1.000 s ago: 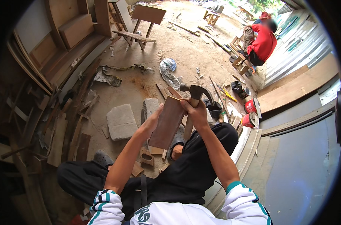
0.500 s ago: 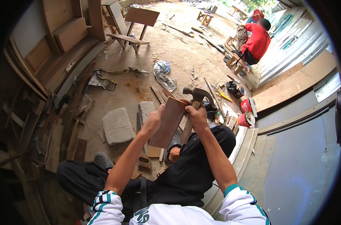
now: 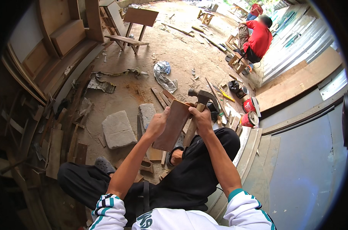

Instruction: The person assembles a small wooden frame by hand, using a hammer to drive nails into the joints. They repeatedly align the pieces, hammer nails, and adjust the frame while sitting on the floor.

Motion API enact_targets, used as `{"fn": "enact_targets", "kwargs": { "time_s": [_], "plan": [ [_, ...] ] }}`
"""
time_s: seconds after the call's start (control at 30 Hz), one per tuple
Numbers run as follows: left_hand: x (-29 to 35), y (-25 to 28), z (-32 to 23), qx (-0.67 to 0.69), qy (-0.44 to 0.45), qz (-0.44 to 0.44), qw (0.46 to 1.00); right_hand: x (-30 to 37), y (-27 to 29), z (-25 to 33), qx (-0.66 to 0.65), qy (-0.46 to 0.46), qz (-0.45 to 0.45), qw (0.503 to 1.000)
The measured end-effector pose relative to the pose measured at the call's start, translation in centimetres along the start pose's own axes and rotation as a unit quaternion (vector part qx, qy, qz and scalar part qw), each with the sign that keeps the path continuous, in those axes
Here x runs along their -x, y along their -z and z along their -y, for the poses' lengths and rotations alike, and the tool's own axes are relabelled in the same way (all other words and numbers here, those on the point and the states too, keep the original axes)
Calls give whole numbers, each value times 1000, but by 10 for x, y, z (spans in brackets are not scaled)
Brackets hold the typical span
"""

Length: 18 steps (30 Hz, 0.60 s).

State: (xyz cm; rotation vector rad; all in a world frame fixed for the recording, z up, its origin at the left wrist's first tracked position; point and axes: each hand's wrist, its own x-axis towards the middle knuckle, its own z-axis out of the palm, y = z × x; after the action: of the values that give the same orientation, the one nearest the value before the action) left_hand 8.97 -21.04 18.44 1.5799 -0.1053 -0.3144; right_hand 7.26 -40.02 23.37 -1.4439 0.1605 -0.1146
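Note:
A flat brown wooden board is held tilted above my lap. My left hand is closed on its left edge, thumb up along the side. My right hand grips a claw hammer by its wooden handle, just below the metal head, and its thumb reaches the board's upper right edge. The hammer stands head up, with its claw curving to the right. Some of the right fingers are hidden behind the handle and board.
A pale stone slab lies beyond my left knee. Wood scraps pile up at left, near a wooden cabinet frame. A folding chair stands ahead. Red cans stand at right. A person in red sits farther off.
The surroundings have shifted slightly left in view. Both hands keep nearly the same hold on the board and the hammer.

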Motion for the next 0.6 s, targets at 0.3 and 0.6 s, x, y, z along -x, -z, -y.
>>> {"fn": "enact_targets", "kwargs": {
  "time_s": [0.3, 0.6],
  "plan": [
    [1, 2, -1, -1, -8, 0, 1000, -7, 4, -14, 25, 15, -42, 999],
    [1, 14, -12, -34, 6, -39, 999, -4, 3, -5, 90, 4, 58, 994]
  ]
}}
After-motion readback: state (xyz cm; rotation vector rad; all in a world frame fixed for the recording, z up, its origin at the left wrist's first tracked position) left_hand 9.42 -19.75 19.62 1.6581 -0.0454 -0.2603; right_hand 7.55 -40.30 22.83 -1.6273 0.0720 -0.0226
